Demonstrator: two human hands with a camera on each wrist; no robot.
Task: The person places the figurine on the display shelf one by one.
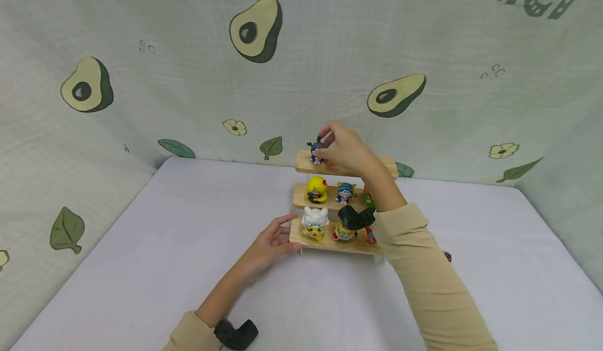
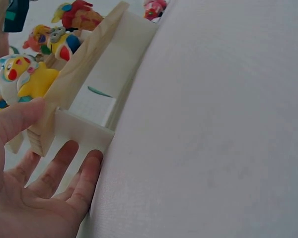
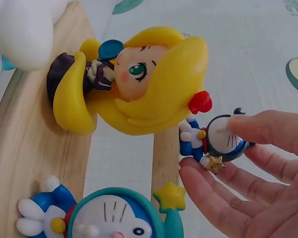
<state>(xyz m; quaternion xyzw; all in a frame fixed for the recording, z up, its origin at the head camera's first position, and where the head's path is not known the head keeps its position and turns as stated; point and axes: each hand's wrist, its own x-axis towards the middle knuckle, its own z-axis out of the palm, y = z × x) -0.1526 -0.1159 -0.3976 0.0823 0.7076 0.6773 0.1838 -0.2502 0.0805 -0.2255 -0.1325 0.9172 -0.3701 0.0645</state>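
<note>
The wooden stand (image 1: 331,192) is best steadied where the left hand (image 1: 269,245), fingers partly spread, grips its lowest tier's left edge. The right hand (image 1: 345,148), nearly closed, pinches the blue figurine (image 1: 314,152) near the top tier's left edge; upright handling should help.

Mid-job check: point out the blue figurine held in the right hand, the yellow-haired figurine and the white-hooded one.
Held blue figurine (image 3: 216,136): right wrist view, on its pale face.
Yellow-haired figurine (image 3: 131,83): right wrist view, on its face.
White-hooded figurine (image 1: 314,216): head view, on its hood.
</note>
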